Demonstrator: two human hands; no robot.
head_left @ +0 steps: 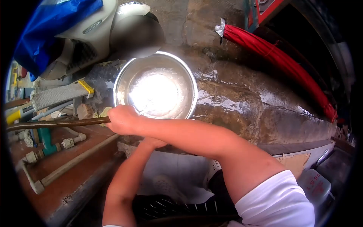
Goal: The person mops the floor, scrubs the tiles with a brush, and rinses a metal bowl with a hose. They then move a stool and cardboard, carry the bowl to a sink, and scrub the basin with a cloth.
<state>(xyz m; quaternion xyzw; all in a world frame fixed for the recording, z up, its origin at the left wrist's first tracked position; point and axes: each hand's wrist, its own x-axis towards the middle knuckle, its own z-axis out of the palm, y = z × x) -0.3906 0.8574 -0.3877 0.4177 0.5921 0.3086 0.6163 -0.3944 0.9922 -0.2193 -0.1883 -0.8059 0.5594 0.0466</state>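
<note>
My right hand (124, 118) reaches across to the left, its fingers closed around the end of a brown hose (64, 123) that comes in from the left edge. Just beyond that hand stands a wide, shiny metal basin (193, 85), with bright glare over its inside. A thin pale streak shows in the basin beside my fist. My left hand (155, 142) is under my right forearm at the basin's near side. The forearm hides its fingers, so I cannot tell what they hold.
Wet stone paving (230, 94) surrounds the basin. A pale scooter (89, 26) with a blue cover (49, 30) stands at the upper left. Pipes (72, 160) and a whitish brush-like block (60, 94) lie left. A long red folded cloth (276, 56) stretches along the right.
</note>
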